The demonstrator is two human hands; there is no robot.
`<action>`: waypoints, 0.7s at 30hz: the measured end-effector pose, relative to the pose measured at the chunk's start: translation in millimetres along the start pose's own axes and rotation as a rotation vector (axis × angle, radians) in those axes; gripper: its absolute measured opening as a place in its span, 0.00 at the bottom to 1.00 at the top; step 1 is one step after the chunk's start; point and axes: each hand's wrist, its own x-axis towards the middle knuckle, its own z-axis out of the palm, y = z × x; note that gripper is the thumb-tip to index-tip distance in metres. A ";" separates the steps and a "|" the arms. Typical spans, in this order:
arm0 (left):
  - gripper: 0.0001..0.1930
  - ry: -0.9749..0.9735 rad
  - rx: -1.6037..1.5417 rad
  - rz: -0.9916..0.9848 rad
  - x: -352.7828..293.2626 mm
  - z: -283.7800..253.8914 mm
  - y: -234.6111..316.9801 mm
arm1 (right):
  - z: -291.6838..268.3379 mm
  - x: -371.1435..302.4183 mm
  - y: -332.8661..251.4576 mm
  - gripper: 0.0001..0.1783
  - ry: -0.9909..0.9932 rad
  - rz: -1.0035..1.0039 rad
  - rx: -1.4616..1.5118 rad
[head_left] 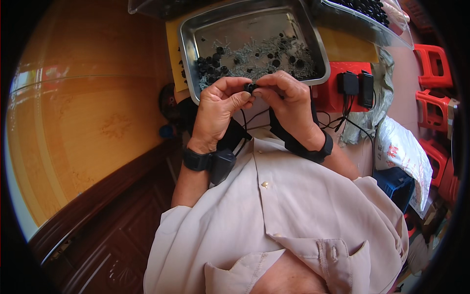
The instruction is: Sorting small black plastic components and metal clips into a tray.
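Left hand (219, 108) and right hand (290, 98) pinching a small black part (250, 87)
Likely light, stiff, perhaps slippery; best gripped by its sides; metal tray (245, 27) beyond both hands

Surroundings of the work area, seen from above.
At left stood a glossy orange-yellow surface (93, 105) with a faint floral pattern, bordered below by dark brown carved wood (117, 230). To the right, two black power adapters (348, 83) sat on a red object (324, 97), their dark cables (368, 135) trailing downward beside crumpled grey sheeting (385, 78). Farther right, a white sack (399, 147) with red printing partly covered a blue crate (394, 190), and red plastic stools (434, 50) lined the pinkish floor (405, 81).
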 end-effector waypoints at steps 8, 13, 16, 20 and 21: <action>0.13 0.054 0.188 0.096 -4.1 7.6 -1.5 | -8.7 2.8 5.1 0.06 -0.094 0.563 0.680; 0.13 0.070 0.193 0.117 -4.5 10.5 -1.4 | -10.9 3.6 7.8 0.07 -0.123 0.687 0.790; 0.12 0.081 0.150 0.106 -4.8 12.2 -1.3 | -13.0 4.2 8.0 0.06 -0.155 0.742 0.859; 0.12 0.106 0.207 0.096 -3.9 13.1 -3.1 | -13.0 1.9 8.9 0.04 -0.171 0.734 0.884; 0.12 0.124 0.252 0.082 -3.7 13.5 -3.7 | -13.2 2.0 8.3 0.04 -0.168 0.731 0.886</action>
